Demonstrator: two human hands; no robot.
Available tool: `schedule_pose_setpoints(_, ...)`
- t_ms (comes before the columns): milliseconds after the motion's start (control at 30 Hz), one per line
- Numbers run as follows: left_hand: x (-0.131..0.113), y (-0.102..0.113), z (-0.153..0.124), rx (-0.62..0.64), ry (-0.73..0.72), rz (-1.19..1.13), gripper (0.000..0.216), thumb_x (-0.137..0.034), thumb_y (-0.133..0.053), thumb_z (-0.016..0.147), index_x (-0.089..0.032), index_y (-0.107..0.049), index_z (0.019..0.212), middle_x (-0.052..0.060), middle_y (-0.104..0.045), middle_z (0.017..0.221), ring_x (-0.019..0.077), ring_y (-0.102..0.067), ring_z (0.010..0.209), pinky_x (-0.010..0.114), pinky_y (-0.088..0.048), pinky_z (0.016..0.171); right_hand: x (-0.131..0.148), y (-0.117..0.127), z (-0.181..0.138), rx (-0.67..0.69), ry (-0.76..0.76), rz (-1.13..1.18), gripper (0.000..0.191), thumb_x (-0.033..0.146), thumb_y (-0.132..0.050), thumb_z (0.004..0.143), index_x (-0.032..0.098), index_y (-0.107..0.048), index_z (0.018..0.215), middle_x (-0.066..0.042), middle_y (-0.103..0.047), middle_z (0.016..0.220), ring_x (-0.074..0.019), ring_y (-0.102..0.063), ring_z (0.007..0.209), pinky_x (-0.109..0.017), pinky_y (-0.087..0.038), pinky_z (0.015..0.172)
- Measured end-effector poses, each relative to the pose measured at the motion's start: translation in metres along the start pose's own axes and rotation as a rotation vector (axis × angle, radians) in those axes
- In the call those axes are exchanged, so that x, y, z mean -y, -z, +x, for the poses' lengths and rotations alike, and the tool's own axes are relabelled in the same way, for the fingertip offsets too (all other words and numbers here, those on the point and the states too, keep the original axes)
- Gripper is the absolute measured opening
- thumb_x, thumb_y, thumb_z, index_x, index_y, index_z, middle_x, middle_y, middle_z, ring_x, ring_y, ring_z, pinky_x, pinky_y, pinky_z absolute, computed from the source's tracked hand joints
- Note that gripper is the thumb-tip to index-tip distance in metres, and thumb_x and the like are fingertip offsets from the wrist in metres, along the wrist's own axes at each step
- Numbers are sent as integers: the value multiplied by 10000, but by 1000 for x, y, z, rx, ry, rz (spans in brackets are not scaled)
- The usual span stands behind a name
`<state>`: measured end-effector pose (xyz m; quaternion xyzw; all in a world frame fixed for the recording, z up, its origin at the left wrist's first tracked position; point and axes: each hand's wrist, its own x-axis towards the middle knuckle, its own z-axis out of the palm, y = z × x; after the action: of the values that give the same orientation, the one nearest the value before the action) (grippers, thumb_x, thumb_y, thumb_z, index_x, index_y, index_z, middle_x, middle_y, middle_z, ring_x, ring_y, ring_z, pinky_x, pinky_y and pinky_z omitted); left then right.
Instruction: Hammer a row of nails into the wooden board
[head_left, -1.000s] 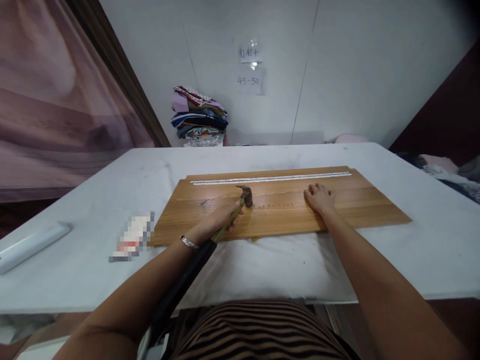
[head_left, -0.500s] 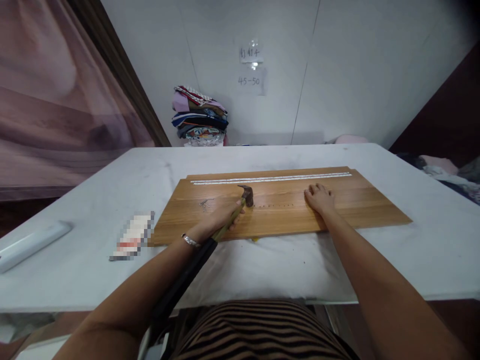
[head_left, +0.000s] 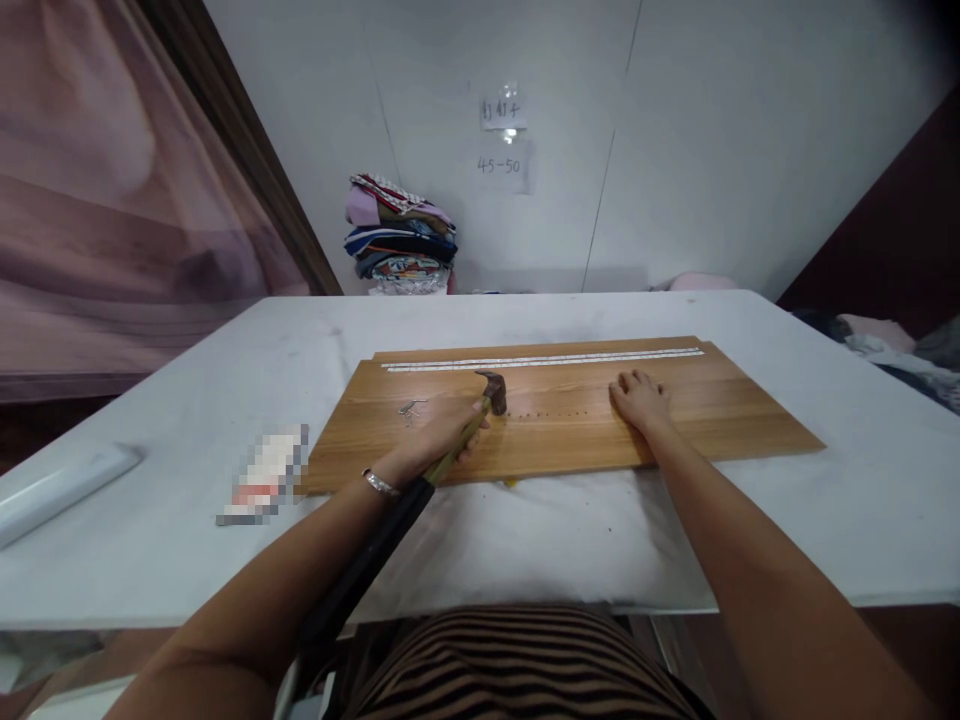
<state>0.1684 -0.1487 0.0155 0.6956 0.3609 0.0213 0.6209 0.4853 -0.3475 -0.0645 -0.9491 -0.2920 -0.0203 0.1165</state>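
Note:
My left hand (head_left: 448, 432) is closed around the wooden neck of a claw hammer (head_left: 495, 392), close below its rusty head. The long black grip runs back along my left forearm. The hammer head is at the left end of a row of small nail heads (head_left: 547, 414) in a brown wooden board (head_left: 720, 400). Left of the hammer, a small pile of loose nails (head_left: 412, 408) lies on the board. My right hand (head_left: 641, 400) rests on the board to the right of the row, fingers apart and slightly bent, holding nothing.
Two white marked strips (head_left: 544, 358) run along the board's far edge. On the white table (head_left: 300, 340) are a blurred flat item (head_left: 264, 475) and a white roll (head_left: 67, 490), both to the left. Folded clothes (head_left: 401, 235) are stacked by the wall.
The view has shifted very slightly. Both hands and the hammer keep their places on the board.

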Motion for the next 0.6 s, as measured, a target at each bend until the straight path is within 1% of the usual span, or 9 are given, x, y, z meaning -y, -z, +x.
schedule_pose_setpoints(133,-2,-1,-2,-4,10,14,406,-545,-482,985,-183,-612,855,-30,-533,537,112,-477,398,225,-362,404,1,2,-1,13,-4,-6,456,421,-317,1003,218,-670,1209,-151,-590,1418,-308,-473,1355,-531,-343,1114)
schedule_pose_setpoints(267,1,3,3,15,-2,-24,442,-571,-431,999,-186,-615,882,-37,-520,536,106,-457,387,224,-345,406,2,4,-2,19,-5,-2,466,414,-306,1005,197,-663,1212,-163,-586,1424,-308,-482,1358,-537,-342,1121)
schedule_pose_setpoints(367,3,5,7,24,-22,-27,451,-590,-429,993,-193,-617,891,-39,-523,542,103,-444,381,228,-336,410,2,4,-2,18,-6,-4,459,417,-313,1004,200,-667,1202,-161,-589,1422,-309,-485,1357,-536,-346,1120)
schedule_pose_setpoints(500,5,4,7,27,-12,2,464,-584,-404,998,-187,-615,887,-32,-533,547,110,-460,392,233,-349,417,2,4,-2,9,0,-7,440,410,-330,996,210,-675,1183,-157,-617,1374,-314,-494,1334,-543,-350,1112)
schedule_pose_setpoints(600,6,3,6,28,6,2,462,-580,-405,999,-184,-622,901,-31,-538,555,111,-470,397,232,-353,416,2,5,-2,9,-1,0,434,407,-335,995,219,-679,1181,-153,-615,1375,-314,-493,1325,-543,-346,1112)
